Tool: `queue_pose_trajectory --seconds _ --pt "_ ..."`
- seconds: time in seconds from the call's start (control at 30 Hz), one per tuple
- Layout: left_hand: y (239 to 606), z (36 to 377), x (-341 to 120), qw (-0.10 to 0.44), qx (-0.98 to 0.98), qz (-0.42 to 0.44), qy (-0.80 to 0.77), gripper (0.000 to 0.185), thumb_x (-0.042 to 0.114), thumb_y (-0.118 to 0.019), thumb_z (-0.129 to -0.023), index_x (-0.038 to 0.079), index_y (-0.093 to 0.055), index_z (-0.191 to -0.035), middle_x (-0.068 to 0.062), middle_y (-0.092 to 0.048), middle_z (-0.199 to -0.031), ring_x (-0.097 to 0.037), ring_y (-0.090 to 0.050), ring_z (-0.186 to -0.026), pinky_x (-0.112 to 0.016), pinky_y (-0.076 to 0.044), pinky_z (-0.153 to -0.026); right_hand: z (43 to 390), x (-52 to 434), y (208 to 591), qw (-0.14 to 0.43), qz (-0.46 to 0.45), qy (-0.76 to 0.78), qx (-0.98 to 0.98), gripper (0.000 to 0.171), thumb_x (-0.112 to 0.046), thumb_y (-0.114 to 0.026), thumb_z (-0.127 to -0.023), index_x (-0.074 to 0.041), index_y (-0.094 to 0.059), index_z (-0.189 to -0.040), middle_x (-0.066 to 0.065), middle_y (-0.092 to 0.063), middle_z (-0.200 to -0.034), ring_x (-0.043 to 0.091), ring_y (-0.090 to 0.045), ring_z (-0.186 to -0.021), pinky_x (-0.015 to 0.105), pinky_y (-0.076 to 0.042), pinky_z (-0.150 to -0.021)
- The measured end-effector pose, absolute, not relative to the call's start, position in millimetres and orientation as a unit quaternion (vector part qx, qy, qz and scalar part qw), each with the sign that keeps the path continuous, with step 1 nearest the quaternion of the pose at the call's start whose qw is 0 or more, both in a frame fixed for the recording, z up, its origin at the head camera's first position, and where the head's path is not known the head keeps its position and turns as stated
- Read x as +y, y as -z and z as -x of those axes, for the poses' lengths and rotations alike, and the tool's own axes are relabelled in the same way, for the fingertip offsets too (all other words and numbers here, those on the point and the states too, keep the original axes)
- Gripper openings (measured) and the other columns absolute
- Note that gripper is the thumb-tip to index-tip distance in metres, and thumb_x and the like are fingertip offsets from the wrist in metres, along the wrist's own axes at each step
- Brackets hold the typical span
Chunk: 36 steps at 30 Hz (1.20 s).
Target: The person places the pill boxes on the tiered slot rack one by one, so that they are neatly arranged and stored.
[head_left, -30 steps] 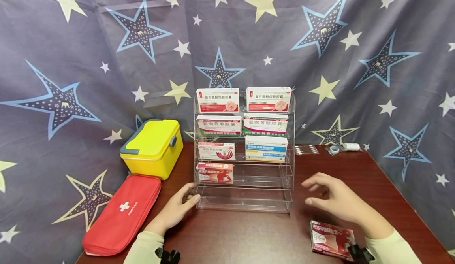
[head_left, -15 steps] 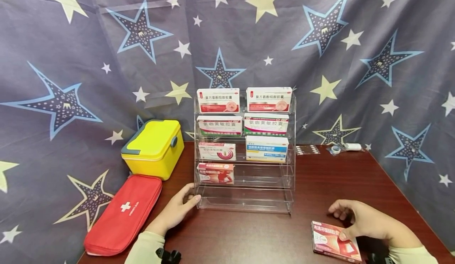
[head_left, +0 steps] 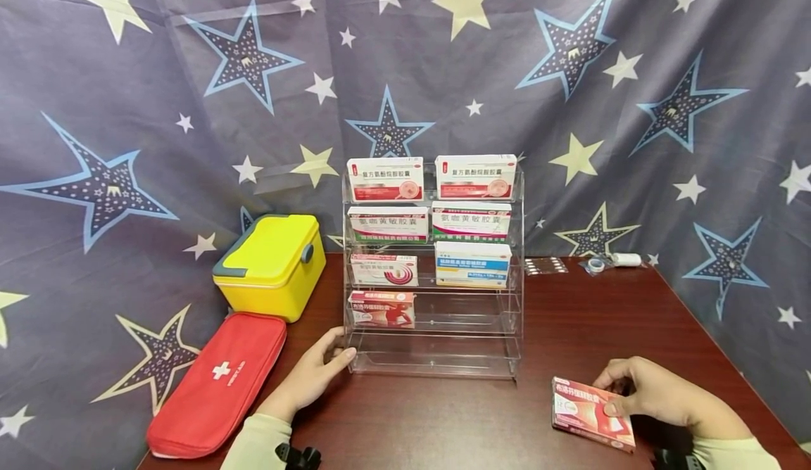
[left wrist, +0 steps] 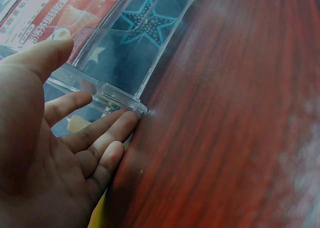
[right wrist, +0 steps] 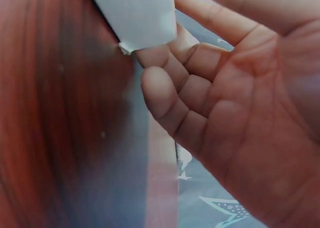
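My right hand pinches a red and white medicine box at its right end, thumb on the printed face. The box is tilted, its front showing in the head view. In the right wrist view, a pale side of the box shows at the top, beside the curled fingers. My left hand rests against the lower left corner of a clear tiered display rack. In the left wrist view, its fingertips touch the rack's edge, with the thumb apart from them. A similar red medicine box stands on the rack's left side.
Several other medicine boxes fill the upper tiers, among them a blue and white one. A red first-aid pouch and a yellow case lie left. Blister packs and a white roll sit at back right.
My right hand has come down from beside the rack to the red medicine box, taken hold of it, and raised and tilted it slightly. My left hand has stayed at the rack.
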<state>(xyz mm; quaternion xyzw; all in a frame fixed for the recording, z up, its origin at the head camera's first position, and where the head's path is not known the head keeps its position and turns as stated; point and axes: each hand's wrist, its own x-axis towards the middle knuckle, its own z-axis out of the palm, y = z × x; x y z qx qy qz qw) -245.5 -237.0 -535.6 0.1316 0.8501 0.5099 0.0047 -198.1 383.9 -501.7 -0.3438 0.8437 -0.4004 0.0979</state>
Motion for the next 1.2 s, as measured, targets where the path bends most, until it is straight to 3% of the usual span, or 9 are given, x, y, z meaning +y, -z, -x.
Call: queue_pose_trajectory --seconds 0.17,0.5,0.83,1.2 --pt "535.4 246.0 -237.0 0.005 0.849 -0.132 -0.512 0.046 0.032 -0.07 -0.103 0.017 -0.056 -0.144 -0.007 -0.066 -0.116 -0.02 -0.066 -0.102 -0.031 -0.051 -0.087 198.6 386.8 503.1 0.086 0.346 0.387 0.85 0.025 -0.012 -0.085 -0.087 -0.013 -0.08 -0.111 -0.005 -0.071 -0.098 0.008 -0.06 -0.084 0.028 -0.048 -0.066" --pt "535.2 246.4 -236.6 0.007 0.85 -0.13 -0.51 0.045 0.033 -0.069 -0.103 0.018 -0.056 -0.144 -0.007 -0.066 -0.117 -0.02 -0.065 -0.103 -0.031 -0.051 -0.089 197.1 387.9 505.0 0.093 0.346 0.402 0.843 0.034 -0.01 -0.091 -0.078 -0.012 -0.08 -0.11 -0.004 -0.07 -0.094 0.012 -0.06 -0.08 0.029 -0.049 -0.062" --pt "535.7 246.1 -236.5 0.009 0.848 -0.13 -0.513 0.045 0.032 -0.069 -0.103 0.018 -0.056 -0.144 -0.008 -0.066 -0.116 -0.02 -0.065 -0.102 -0.03 -0.051 -0.088 198.4 382.5 502.7 0.147 0.327 0.465 0.81 0.03 -0.004 -0.083 -0.087 -0.01 -0.073 -0.114 0.004 -0.075 -0.098 0.013 -0.069 -0.084 0.029 -0.055 -0.071" --pt "533.8 246.0 -236.2 0.008 0.851 -0.128 -0.51 0.045 0.033 -0.069 -0.103 0.018 -0.057 -0.144 -0.008 -0.066 -0.116 -0.02 -0.065 -0.102 -0.03 -0.05 -0.089 200.0 386.6 508.1 0.17 0.333 0.52 0.768 0.03 0.008 -0.073 -0.092 -0.002 -0.067 -0.119 0.016 -0.073 -0.101 0.019 -0.071 -0.087 0.032 -0.058 -0.074"
